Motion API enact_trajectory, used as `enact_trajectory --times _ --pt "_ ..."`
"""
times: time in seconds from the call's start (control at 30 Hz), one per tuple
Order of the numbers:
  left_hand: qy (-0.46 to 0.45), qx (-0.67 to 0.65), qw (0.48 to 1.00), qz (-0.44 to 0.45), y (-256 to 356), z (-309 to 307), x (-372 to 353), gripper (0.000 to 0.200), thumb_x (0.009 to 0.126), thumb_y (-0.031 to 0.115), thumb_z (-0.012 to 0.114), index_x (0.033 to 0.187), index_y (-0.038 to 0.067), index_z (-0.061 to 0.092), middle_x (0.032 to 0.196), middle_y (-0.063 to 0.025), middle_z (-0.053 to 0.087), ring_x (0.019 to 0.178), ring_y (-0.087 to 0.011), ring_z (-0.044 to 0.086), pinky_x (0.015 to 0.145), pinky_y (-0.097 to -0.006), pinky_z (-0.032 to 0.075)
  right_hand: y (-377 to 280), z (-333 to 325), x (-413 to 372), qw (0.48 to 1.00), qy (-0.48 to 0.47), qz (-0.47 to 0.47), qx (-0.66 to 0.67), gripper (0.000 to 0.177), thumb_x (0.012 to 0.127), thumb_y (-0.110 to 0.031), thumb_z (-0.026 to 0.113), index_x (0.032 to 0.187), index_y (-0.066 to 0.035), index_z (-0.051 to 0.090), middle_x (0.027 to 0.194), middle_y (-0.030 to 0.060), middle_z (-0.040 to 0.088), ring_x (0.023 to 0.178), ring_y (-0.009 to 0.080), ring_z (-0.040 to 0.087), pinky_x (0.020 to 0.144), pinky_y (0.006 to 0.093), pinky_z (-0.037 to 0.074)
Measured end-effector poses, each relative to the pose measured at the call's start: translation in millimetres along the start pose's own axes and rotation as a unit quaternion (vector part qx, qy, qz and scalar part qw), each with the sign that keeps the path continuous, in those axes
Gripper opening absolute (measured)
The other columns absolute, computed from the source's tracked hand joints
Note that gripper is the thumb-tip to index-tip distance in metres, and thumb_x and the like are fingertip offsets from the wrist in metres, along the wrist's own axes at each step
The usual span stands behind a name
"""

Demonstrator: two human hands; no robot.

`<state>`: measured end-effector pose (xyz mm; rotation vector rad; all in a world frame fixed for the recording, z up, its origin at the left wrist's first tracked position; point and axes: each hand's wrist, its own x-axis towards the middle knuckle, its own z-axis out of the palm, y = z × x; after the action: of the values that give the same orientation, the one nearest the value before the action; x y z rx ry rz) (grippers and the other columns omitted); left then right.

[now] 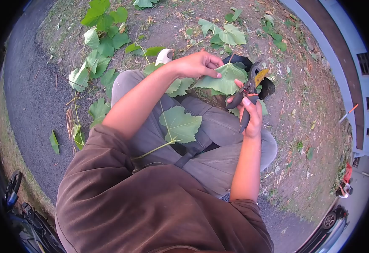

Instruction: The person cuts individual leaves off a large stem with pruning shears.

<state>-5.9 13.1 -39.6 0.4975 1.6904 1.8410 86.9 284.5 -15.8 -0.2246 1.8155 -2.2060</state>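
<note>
My left hand is closed with thumb and fingers on the edge of a broad green lobed leaf, its stalk pointing up and away. Close beside that leaf, my right hand grips pruning shears by their dark handles. Their head points away from me, with a yellow piece showing near its tip. Right-hand fingertips reach the leaf's lower right edge. More green leaf shows under the hands. Another large leaf lies over my crossed legs, joined to a long pale green stem.
Leafy vine cuttings spread over the ground at left, and further leaves lie ahead. A dark shoe shows beyond the shears. A motorbike stands lower left; a car and a distant person are at right.
</note>
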Motion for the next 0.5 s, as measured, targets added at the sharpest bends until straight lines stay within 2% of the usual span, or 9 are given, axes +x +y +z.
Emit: enact_trajectory --times 0.07,0.13,0.17,0.23,0.27,0.33,0.5 --pt "-0.004 -0.002 1.000 -0.012 2 -1 -2 0.027 0.102 0.013 0.074 0.127 0.003 0.072 0.112 -0.0019 0.081 0.092 -0.0020 0.069 0.073 -0.0236 0.053 -2 6 -1 1.000 0.004 -0.007 0.014 0.065 0.098 -0.029 0.062 0.149 0.011 0.053 0.134 0.0209 0.067 0.104 0.0222 0.069 0.098 0.0395 0.052" --pt "-0.006 -0.004 0.999 -0.037 5 -1 -3 0.030 0.103 0.018 0.074 0.131 0.008 0.073 0.106 0.0027 0.079 0.083 0.0006 0.064 0.064 -0.0216 0.045 -3 9 -1 0.999 0.009 -0.013 0.028 0.065 0.098 -0.029 0.063 0.148 0.010 0.054 0.131 0.0197 0.068 0.104 0.0209 0.069 0.098 0.0382 0.052" --pt "-0.006 -0.004 0.999 -0.037 6 1 -4 0.030 0.103 0.018 0.074 0.131 0.008 0.073 0.106 0.0027 0.079 0.083 0.0006 0.064 0.064 -0.0216 0.045 -3 8 -1 0.999 0.005 -0.013 0.032 0.064 0.097 -0.028 0.063 0.148 0.010 0.054 0.132 0.0195 0.068 0.104 0.0209 0.069 0.097 0.0377 0.052" --pt "0.046 0.033 0.998 -0.022 12 8 -4 0.034 0.103 0.024 0.075 0.136 0.014 0.073 0.097 0.0078 0.074 0.073 0.0006 0.055 0.061 -0.0207 0.039 -4 7 -2 0.999 0.002 -0.014 0.035 0.063 0.097 -0.027 0.064 0.148 0.010 0.055 0.132 0.0193 0.068 0.103 0.0209 0.069 0.097 0.0373 0.052" --pt "0.045 0.033 0.998 -0.022 15 10 -4 0.034 0.103 0.024 0.075 0.136 0.014 0.073 0.097 0.0078 0.074 0.073 0.0006 0.055 0.061 -0.0207 0.039 -5 6 -2 1.000 -0.011 -0.012 0.026 0.063 0.097 -0.026 0.064 0.147 0.010 0.055 0.134 0.0192 0.067 0.103 0.0212 0.069 0.097 0.0376 0.052" --pt "0.037 0.023 0.998 0.038 21 13 -7 0.036 0.105 0.029 0.074 0.139 0.018 0.074 0.092 0.0101 0.069 0.070 -0.0002 0.049 0.061 -0.0216 0.039 -4 6 -3 1.000 -0.024 -0.009 0.018 0.062 0.096 -0.025 0.064 0.146 0.010 0.056 0.135 0.0192 0.067 0.103 0.0214 0.070 0.097 0.0378 0.052" --pt "0.052 0.038 0.995 0.073 14 12 -2 0.034 0.105 0.029 0.073 0.138 0.018 0.076 0.090 0.0099 0.068 0.070 -0.0001 0.048 0.061 -0.0218 0.039 0 6 -2 0.999 -0.026 -0.016 0.019 0.061 0.098 -0.026 0.062 0.147 0.010 0.056 0.127 0.0185 0.071 0.104 0.0210 0.070 0.097 0.0376 0.053"
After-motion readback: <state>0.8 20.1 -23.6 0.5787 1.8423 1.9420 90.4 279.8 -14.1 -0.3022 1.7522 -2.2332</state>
